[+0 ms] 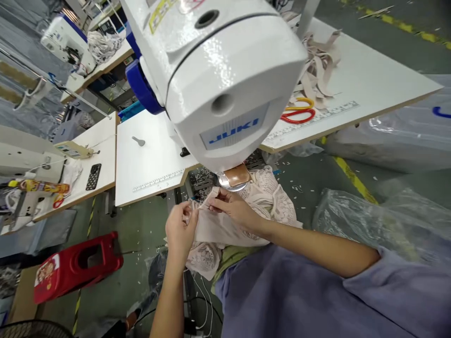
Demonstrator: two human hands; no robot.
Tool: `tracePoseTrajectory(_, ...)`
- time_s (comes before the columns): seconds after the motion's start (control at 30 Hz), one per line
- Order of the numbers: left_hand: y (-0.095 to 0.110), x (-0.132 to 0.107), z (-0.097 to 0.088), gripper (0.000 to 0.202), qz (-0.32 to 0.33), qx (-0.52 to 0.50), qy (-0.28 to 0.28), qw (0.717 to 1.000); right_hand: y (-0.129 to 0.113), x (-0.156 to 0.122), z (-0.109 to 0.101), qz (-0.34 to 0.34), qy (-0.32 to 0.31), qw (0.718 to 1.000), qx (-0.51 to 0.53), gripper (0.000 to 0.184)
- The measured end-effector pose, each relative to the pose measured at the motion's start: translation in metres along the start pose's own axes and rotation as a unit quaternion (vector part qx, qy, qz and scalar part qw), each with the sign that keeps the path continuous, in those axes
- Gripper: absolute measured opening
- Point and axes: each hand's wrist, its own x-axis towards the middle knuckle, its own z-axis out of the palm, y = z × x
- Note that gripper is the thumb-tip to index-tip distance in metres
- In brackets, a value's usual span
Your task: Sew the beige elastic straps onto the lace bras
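Both my hands are at a pale beige lace bra (225, 227), which lies across my lap below the sewing machine head (229, 89). My left hand (181, 227) pinches a narrow strap or edge of it between thumb and fingers. Close by on the right, my right hand (234, 206) grips the same edge, its fingers curled and partly hiding the fabric. Lace cups hang beneath my left hand, and more lace is bunched up behind my right wrist. The machine's lower parts are mostly hidden by its white head.
Red and yellow scissors (299, 112) lie on the right table beside beige fabric strips (319, 70). A grey lever-shaped piece (138, 141) sits on the left table (151, 159). On the floor are a red stool (79, 265) and clear plastic bags (366, 225). A phone (93, 177) rests further left.
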Motion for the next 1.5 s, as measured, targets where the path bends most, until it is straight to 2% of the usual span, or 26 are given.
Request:
tracePoseTrajectory(0.07,-0.009,0.004,0.026,0.028,-0.009,-0.025,0.036,0.999,0.009,-0.005,-0.015,-0.056,0.036,0.994,-0.092,0.022)
tracePoseTrajectory(0.13,-0.015,0.004,0.055,0.032,-0.024,-0.078,-0.016,0.997,0.019,-0.011,-0.031,-0.118,0.052,0.97,-0.206,0.014)
tracePoseTrajectory(0.2,-0.017,0.001,0.081,0.038,-0.03,-0.129,-0.072,0.989,0.028,-0.016,-0.046,-0.185,0.041,0.925,-0.328,0.01)
tracePoseTrajectory(0.3,-0.013,-0.003,0.104,0.041,-0.034,-0.18,-0.076,0.98,0.034,-0.026,-0.066,-0.249,-0.014,0.857,-0.451,0.012)
tracePoseTrajectory(0.37,-0.008,-0.005,0.107,0.037,-0.032,-0.182,-0.053,0.981,0.03,-0.032,-0.076,-0.251,-0.043,0.843,-0.473,0.01)
tracePoseTrajectory(0.43,-0.002,-0.008,0.103,0.033,-0.02,-0.173,-0.04,0.984,0.019,-0.035,-0.082,-0.232,-0.047,0.846,-0.478,0.017)
tracePoseTrajectory(0.6,0.014,-0.014,0.089,0.031,0.029,-0.158,-0.092,0.983,-0.009,-0.032,-0.08,-0.224,-0.027,0.827,-0.515,0.037)
tracePoseTrajectory(0.7,0.021,-0.014,0.087,0.031,0.024,-0.145,-0.096,0.984,-0.013,-0.028,-0.076,-0.234,-0.006,0.834,-0.499,0.033)
tracePoseTrajectory(0.83,0.027,-0.011,0.096,0.029,0.012,-0.125,-0.098,0.987,-0.005,-0.027,-0.076,-0.267,0.038,0.847,-0.459,0.019)
tracePoseTrajectory(0.87,0.028,-0.009,0.1,0.03,0.011,-0.122,-0.095,0.988,-0.002,-0.027,-0.076,-0.293,0.047,0.838,-0.457,0.015)
tracePoseTrajectory(0.93,0.031,-0.007,0.107,0.032,0.015,-0.109,-0.083,0.99,0.003,-0.029,-0.078,-0.361,0.051,0.799,-0.477,0.013)
tracePoseTrajectory(1.03,0.032,-0.003,0.106,0.036,0.022,-0.068,-0.064,0.995,-0.002,-0.027,-0.093,-0.426,-0.005,0.728,-0.538,0.016)
tracePoseTrajectory(1.1,0.029,0.001,0.09,0.039,0.015,-0.044,-0.055,0.997,-0.022,-0.02,-0.117,-0.411,-0.025,0.702,-0.581,0.019)
tracePoseTrajectory(1.13,0.026,0.003,0.078,0.039,0.0,-0.031,-0.039,0.999,-0.038,-0.014,-0.133,-0.387,0.002,0.695,-0.606,0.021)
tracePoseTrajectory(1.2,0.021,0.006,0.05,0.041,-0.043,0.003,0.016,0.999,-0.079,0.004,-0.168,-0.308,0.12,0.676,-0.659,0.03)
tracePoseTrajectory(1.23,0.019,0.007,0.039,0.042,-0.06,0.018,0.042,0.997,-0.102,0.015,-0.186,-0.253,0.19,0.652,-0.689,0.035)
tracePoseTrajectory(1.27,0.019,0.008,0.03,0.042,-0.069,0.03,0.059,0.995,-0.124,0.028,-0.201,-0.192,0.227,0.618,-0.728,0.039)
tracePoseTrajectory(1.3,0.021,0.008,0.026,0.043,-0.071,0.035,0.055,0.995,-0.144,0.041,-0.215,-0.131,0.23,0.582,-0.769,0.042)
tracePoseTrajectory(1.33,0.023,0.008,0.026,0.043,-0.068,0.033,0.035,0.997,-0.161,0.055,-0.226,-0.109,0.218,0.577,-0.78,0.042)
tracePoseTrajectory(1.4,0.028,0.009,0.037,0.042,-0.046,-0.002,-0.044,0.998,-0.183,0.076,-0.24,-0.083,0.186,0.576,-0.792,0.039)
tracePoseTrajectory(1.47,0.03,0.011,0.053,0.042,-0.038,-0.064,-0.111,0.991,-0.19,0.085,-0.246,-0.067,0.151,0.574,-0.802,0.04)
tracePoseTrajectory(1.5,0.029,0.012,0.06,0.042,-0.039,-0.1,-0.126,0.986,-0.189,0.083,-0.247,-0.06,0.136,0.568,-0.81,0.041)
